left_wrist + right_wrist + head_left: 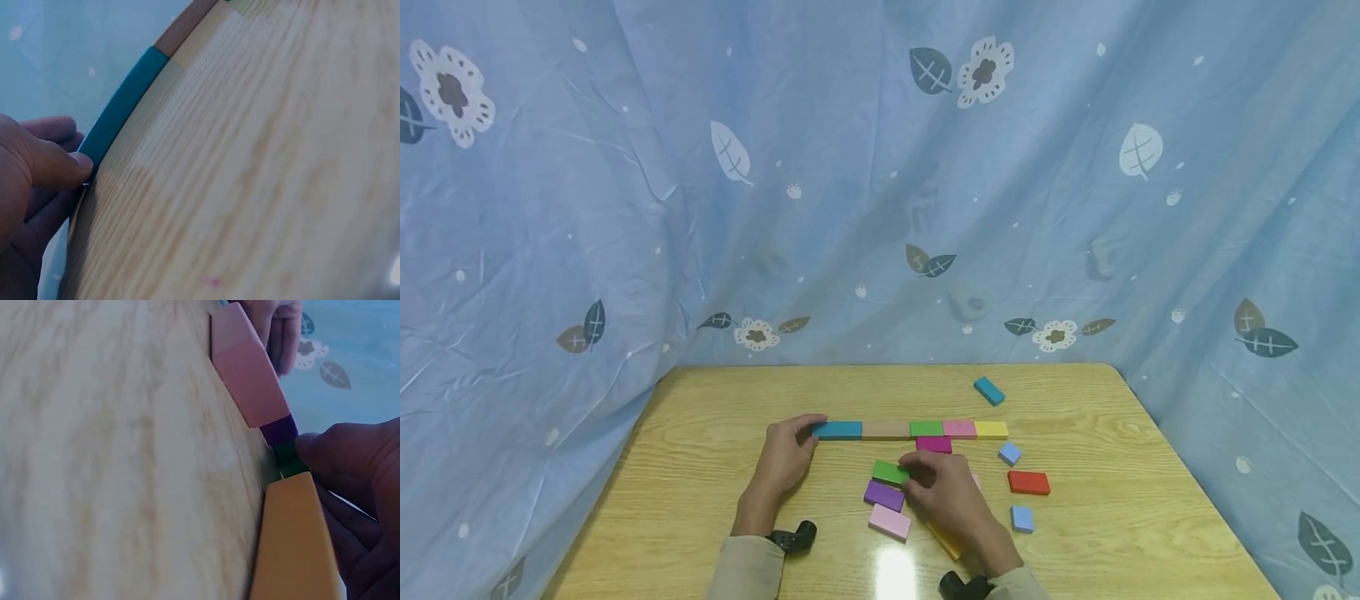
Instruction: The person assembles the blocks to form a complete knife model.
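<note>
In the head view, a blue block (838, 431) forms the left end of a straight row. My left hand (787, 454) pinches its outer end, the thumb on the near face and fingers behind. To its right run a tan block (886, 430), a green one, a pink one and a yellow block (992, 430). Nearer me, my right hand (951, 492) grips the right end of another green block (890, 473) between thumb and fingers. Below that lie a purple block (883, 496) and a light pink block (890, 522). An orange-yellow block (294, 544) lies partly under the right hand.
A magenta block (934, 444) lies just in front of the row. To the right are a red block (1028, 482) and two small light-blue blocks, one of them a near square block (1022, 518). A teal block (989, 391) sits behind the row. A blue curtain (850, 208) hangs behind the wooden table (685, 467).
</note>
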Demonstrator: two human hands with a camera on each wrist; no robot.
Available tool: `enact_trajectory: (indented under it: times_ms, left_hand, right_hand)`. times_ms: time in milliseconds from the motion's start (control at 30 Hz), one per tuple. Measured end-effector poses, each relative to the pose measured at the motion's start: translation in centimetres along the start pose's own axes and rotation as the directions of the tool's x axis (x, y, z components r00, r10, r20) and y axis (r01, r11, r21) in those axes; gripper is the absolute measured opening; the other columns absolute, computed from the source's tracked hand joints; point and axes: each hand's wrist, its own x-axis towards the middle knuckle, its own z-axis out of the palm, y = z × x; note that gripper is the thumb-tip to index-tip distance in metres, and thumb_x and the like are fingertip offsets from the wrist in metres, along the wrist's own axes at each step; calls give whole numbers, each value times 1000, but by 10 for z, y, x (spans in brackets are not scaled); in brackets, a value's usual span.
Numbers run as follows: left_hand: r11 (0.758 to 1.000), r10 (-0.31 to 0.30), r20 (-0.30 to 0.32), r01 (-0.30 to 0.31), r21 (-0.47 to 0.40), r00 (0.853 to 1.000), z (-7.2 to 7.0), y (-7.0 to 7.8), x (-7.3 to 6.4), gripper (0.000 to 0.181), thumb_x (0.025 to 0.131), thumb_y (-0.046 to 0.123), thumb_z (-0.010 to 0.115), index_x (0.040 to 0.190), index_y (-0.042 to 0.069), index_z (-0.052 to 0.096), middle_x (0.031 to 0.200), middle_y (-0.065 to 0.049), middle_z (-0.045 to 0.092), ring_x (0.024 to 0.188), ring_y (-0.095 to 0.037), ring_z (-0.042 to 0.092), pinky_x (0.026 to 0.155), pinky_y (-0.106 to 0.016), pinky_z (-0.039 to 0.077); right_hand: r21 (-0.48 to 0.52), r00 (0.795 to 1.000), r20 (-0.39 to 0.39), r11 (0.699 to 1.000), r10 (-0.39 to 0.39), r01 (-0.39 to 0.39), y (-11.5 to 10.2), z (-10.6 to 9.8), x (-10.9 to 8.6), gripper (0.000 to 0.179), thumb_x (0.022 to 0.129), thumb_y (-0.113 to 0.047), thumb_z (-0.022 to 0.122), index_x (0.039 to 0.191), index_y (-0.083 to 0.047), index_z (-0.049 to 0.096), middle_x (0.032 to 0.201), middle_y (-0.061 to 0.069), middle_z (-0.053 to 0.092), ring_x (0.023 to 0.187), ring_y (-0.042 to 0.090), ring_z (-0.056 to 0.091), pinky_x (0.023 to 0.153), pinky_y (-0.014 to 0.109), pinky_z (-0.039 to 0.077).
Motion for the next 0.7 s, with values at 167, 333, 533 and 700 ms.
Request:
enact_trajectory:
  times_ms: [167,333,533,700]
  left_hand:
    - [1000,-1,0,1,2,1000,0,0,0,40,99,-7,73,134,10,78,140,-15,75,142,-39,64,121,-58,52]
    - [1000,0,1,0,5,1000,-1,0,0,40,99,-7,73,134,10,78,140,-15,75,142,-40,64,120,-58,53]
    - [1000,-1,-1,1,0,1000,-1,0,-1,39,99,-7,72,135,10,78,140,-15,75,141,-40,65,119,-58,54]
    - [1000,3,-2,-3,3,1000,0,1,-2,39,100,-6,73,134,11,78,140,-15,75,141,-40,65,119,-58,54]
  right_hand:
    - [-11,999,28,999,-44,45,-1,-1,1,28,96,-8,82,124,-11,81,117,-1,82,107,15,78,95,30,67]
    - [-64,992,14,990,-123,123,-5,-9,9,25,97,-3,79,121,-9,82,115,3,84,108,19,80,96,37,68]
    - [-199,980,15,960,-199,198,-6,-23,28,24,95,-2,81,119,-8,83,113,4,84,99,16,78,88,35,69]
    - [-287,970,59,926,-237,244,1,-28,39,21,96,-4,82,116,-10,84,108,1,84,86,5,64,79,24,62]
